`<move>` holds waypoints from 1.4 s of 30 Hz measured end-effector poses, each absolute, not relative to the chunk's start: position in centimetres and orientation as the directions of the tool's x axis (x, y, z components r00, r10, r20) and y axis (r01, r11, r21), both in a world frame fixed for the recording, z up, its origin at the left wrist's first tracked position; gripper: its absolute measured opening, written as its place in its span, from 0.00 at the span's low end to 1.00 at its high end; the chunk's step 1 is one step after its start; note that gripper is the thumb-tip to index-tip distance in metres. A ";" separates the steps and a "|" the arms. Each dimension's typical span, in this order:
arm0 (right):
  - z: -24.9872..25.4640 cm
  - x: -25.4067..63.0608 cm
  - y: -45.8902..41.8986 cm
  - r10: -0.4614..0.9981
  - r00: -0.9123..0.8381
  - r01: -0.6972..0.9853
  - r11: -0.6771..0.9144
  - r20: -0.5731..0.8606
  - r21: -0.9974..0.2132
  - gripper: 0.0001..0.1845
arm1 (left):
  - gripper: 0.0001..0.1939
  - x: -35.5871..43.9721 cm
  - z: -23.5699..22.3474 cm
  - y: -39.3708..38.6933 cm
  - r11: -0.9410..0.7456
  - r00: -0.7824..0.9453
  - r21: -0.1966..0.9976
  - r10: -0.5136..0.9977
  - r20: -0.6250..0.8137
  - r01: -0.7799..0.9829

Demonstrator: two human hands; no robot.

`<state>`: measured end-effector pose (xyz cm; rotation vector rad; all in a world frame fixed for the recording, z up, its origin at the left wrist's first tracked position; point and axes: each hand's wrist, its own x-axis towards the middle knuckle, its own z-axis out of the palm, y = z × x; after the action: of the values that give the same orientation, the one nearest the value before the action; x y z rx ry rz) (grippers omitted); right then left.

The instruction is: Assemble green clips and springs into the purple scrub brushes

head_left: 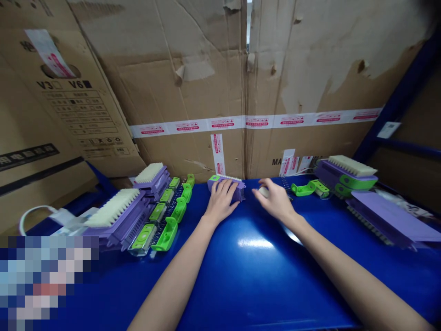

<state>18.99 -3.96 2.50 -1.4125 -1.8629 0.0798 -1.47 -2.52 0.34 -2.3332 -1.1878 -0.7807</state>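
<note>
Near the back of the blue table, my left hand [223, 198] is closed over a purple plastic housing [239, 190] with a green end and a row of pale bristles along its top edge. Its fingers lie across the housing, which they partly cover. To the right, apart from the housing, my right hand [275, 200] pinches a small whitish piece [263, 191] between thumb and fingers. Most of that piece is hidden, so its kind does not show.
On the left stand purple brush units [113, 209], beside rows of green clips [178, 210], springs and green-topped clear parts [143, 236]. More purple-and-green units [347, 177] and a purple panel [389, 216] lie right. Cardboard [193, 92] walls the back of the blue table [262, 285].
</note>
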 end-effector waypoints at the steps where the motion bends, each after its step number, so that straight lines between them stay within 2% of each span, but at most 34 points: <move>1: 2.4 18.1 -4.1 0.845 -0.114 0.774 0.405 0.522 -0.487 0.20 | 0.31 -1.5 0.3 -2.5 -0.554 0.480 -0.099 0.602 0.638 0.827; 4: 2.3 15.6 -4.0 0.870 -0.152 0.747 0.412 0.468 -0.522 0.27 | 0.30 -1.6 0.2 -2.5 -0.562 0.487 -0.096 0.605 0.630 0.821; 8: 2.3 13.9 -3.0 0.923 -0.119 0.699 0.340 0.367 -0.629 0.35 | 0.30 -1.8 0.1 -2.4 -0.573 0.492 -0.092 0.598 0.633 0.814; 12: 2.0 13.7 -2.1 0.936 -0.091 0.630 0.318 0.339 -0.709 0.31 | 0.32 -1.8 0.2 -2.4 -0.565 0.476 -0.086 0.593 0.649 0.821; 16: 1.4 13.8 -1.4 0.936 -0.047 0.468 0.330 0.349 -0.820 0.25 | 0.36 -1.8 0.4 -2.5 -0.556 0.485 -0.107 0.594 0.642 0.824; 21: 0.8 13.7 -1.0 0.953 -0.014 0.281 0.295 0.303 -0.913 0.26 | 0.39 -2.1 0.9 -2.7 -0.583 0.532 -0.132 0.597 0.600 0.802; 26: 0.7 13.9 -1.3 0.957 0.001 0.216 0.282 0.289 -0.935 0.25 | 0.36 -2.3 1.6 -3.1 -0.607 0.591 -0.183 0.587 0.554 0.773; 30: 0.7 13.9 -1.8 0.945 0.042 0.267 0.303 0.325 -0.915 0.23 | 0.33 -2.3 1.5 -3.1 -0.586 0.598 -0.230 0.575 0.559 0.777; 35: 0.5 13.8 -2.7 0.915 0.080 0.394 0.335 0.395 -0.856 0.20 | 0.33 -2.4 1.1 -2.8 -0.583 0.584 -0.230 0.544 0.603 0.780; 42: -0.8 13.7 -1.9 0.869 0.151 0.347 0.400 0.472 -0.848 0.26 | 0.36 -2.5 0.8 -2.7 -0.590 0.558 -0.195 0.529 0.639 0.783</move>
<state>13.75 -1.88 -0.75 -1.1680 -1.4319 0.5344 -2.51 -2.72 0.81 -2.3312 -1.0580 -0.7359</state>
